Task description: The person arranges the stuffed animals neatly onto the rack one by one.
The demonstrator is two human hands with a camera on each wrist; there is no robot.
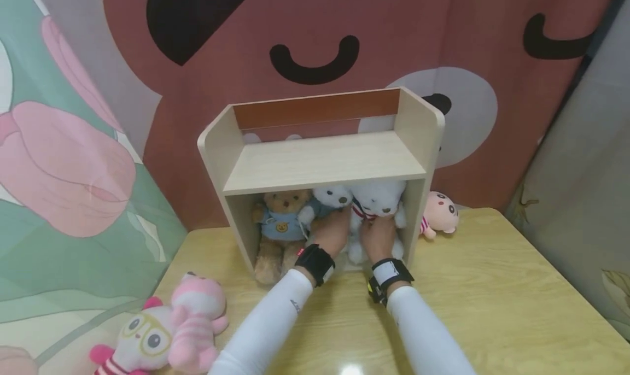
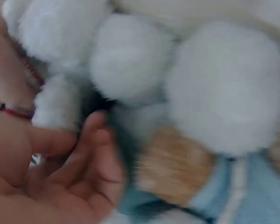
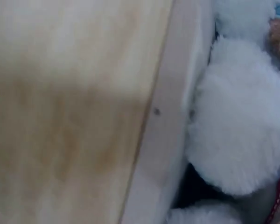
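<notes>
Both hands, left hand (image 1: 331, 234) and right hand (image 1: 378, 238), reach into the pale wooden shelf unit (image 1: 320, 162), fingers hidden against a fluffy white plush bear (image 1: 376, 203), their grip unclear; soft, light, best held round the torso

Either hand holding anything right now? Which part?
Both hands, left hand and right hand, are on the white bear at its lower body inside the shelf; whether fingers actually close around it cannot be told.

Two fluffy white plush bears sit upright, squeezed side by side: the bigger white bear (image 1: 378, 211) with a red-striped scarf, the smaller white bear (image 1: 331, 197) in blue.
</notes>
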